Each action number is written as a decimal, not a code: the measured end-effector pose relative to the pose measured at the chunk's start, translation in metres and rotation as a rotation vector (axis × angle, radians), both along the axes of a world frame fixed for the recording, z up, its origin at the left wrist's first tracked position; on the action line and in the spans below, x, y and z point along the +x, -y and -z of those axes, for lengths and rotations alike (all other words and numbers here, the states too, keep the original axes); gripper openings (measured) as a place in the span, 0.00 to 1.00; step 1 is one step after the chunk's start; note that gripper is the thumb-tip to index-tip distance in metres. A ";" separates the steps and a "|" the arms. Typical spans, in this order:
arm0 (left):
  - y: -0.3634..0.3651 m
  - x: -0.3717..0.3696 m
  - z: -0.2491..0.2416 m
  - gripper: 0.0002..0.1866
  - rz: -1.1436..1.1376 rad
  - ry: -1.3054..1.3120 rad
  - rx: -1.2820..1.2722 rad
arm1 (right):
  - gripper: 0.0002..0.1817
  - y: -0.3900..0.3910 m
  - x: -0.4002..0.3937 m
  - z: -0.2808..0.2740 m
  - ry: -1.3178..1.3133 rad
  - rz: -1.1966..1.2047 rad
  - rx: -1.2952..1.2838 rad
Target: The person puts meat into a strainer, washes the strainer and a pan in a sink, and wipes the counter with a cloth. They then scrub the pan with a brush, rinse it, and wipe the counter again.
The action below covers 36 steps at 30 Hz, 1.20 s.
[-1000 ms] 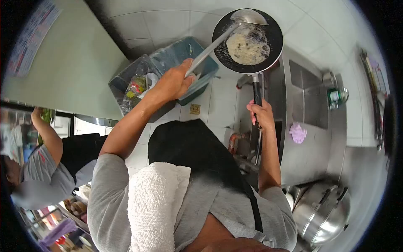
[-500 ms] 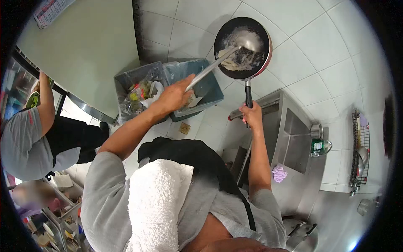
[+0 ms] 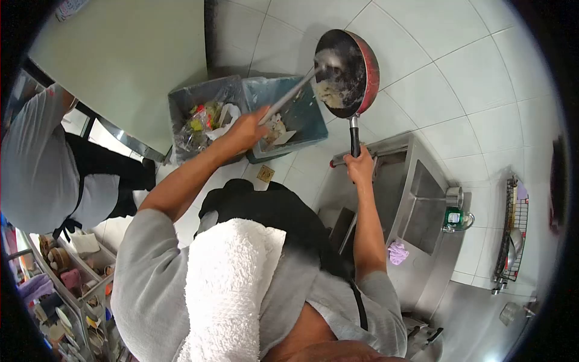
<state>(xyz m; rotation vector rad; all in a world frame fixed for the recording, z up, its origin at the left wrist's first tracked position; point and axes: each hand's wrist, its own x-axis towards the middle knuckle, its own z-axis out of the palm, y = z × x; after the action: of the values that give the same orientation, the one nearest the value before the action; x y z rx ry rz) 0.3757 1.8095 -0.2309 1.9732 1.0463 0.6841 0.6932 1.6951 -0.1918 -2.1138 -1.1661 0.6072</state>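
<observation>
My left hand (image 3: pixel 246 131) is closed round the long metal handle of a ladle (image 3: pixel 291 98). The ladle's bowl lies inside a black-lined frying pan (image 3: pixel 372 75) with a red outside. My right hand (image 3: pixel 360 166) grips the pan's black handle. Whitish, scrap-like residue clings to the lower left of the pan's inside, and the pan leans on its side, its opening turned left. Just left of it stands a teal bin (image 3: pixel 318 128) holding pale scraps and a piece of card. Small pale bits show above those scraps.
A grey bin (image 3: pixel 178 102) with plastic and wrappers adjoins the teal one. On the right is a steel sink (image 3: pixel 416 211) with a purple cloth (image 3: pixel 398 253) on its edge. Another person (image 3: pixel 42 157) stands at the left, near shelves (image 3: pixel 81 295) of goods.
The pan has tipped over to the left, towards the teal bin, showing more of its red outside. The ladle's bowl has moved left with it. The other person has shifted.
</observation>
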 end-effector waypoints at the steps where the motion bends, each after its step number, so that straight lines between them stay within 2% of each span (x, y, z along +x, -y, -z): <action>1: -0.003 0.006 -0.003 0.28 -0.033 -0.022 -0.118 | 0.08 0.001 -0.003 0.003 0.022 0.004 -0.016; 4: -0.007 0.008 0.005 0.31 -0.058 -0.063 -0.128 | 0.09 -0.004 -0.006 0.016 0.189 -0.051 0.020; 7: 0.001 -0.009 0.030 0.29 0.054 -0.232 0.030 | 0.10 -0.020 -0.018 0.027 0.173 -0.018 -0.015; 11: 0.016 -0.042 0.009 0.25 0.117 -0.467 0.037 | 0.11 -0.042 -0.010 0.066 0.199 -0.027 -0.068; 15: 0.002 -0.061 0.023 0.24 0.057 -0.496 0.129 | 0.12 -0.051 -0.023 0.082 0.267 -0.054 -0.048; 19: -0.007 -0.045 0.044 0.29 0.060 -0.492 0.092 | 0.18 -0.067 -0.034 0.088 0.205 -0.046 -0.112; 20: -0.006 -0.048 0.040 0.29 0.070 -0.533 -0.012 | 0.19 -0.070 -0.032 0.094 0.182 -0.041 -0.075; 23: 0.007 -0.082 0.038 0.29 0.061 -0.514 -0.100 | 0.18 -0.071 -0.027 0.104 0.166 -0.006 -0.083; 25: 0.012 -0.107 0.049 0.26 0.090 -0.380 -0.050 | 0.15 -0.067 -0.030 0.100 -0.114 0.039 -0.097; 27: 0.014 -0.111 0.054 0.26 0.048 -0.292 -0.133 | 0.13 -0.055 -0.026 0.099 -0.326 0.114 -0.062; 29: 0.006 -0.098 0.087 0.26 -0.024 -0.120 -0.058 | 0.13 -0.040 -0.026 0.087 -0.484 0.226 0.011; 31: 0.003 -0.047 0.018 0.25 -0.054 -0.129 -0.390 | 0.14 -0.021 -0.027 0.065 -0.694 0.309 0.078; 32: 0.006 -0.021 -0.008 0.25 -0.022 -0.092 -0.442 | 0.12 -0.009 -0.027 0.055 -0.786 0.351 0.120; 33: 0.008 0.000 -0.023 0.25 -0.006 -0.061 -0.501 | 0.11 0.006 -0.027 0.037 -0.890 0.377 0.213; 34: -0.002 0.001 -0.006 0.25 0.035 0.122 -0.597 | 0.11 0.012 -0.038 0.028 -0.934 0.413 0.257; 35: -0.012 0.005 -0.013 0.24 0.137 0.183 -0.532 | 0.11 0.011 -0.052 0.023 -0.970 0.438 0.293; 36: 0.001 0.052 -0.040 0.24 0.199 0.186 -0.578 | 0.11 0.037 -0.024 0.012 -0.988 0.487 0.374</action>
<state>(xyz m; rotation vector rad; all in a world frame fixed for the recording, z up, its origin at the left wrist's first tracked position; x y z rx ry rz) 0.4274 1.8089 -0.1912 1.4543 0.8069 0.3879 0.6689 1.6581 -0.2036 -1.3746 -0.1741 0.9386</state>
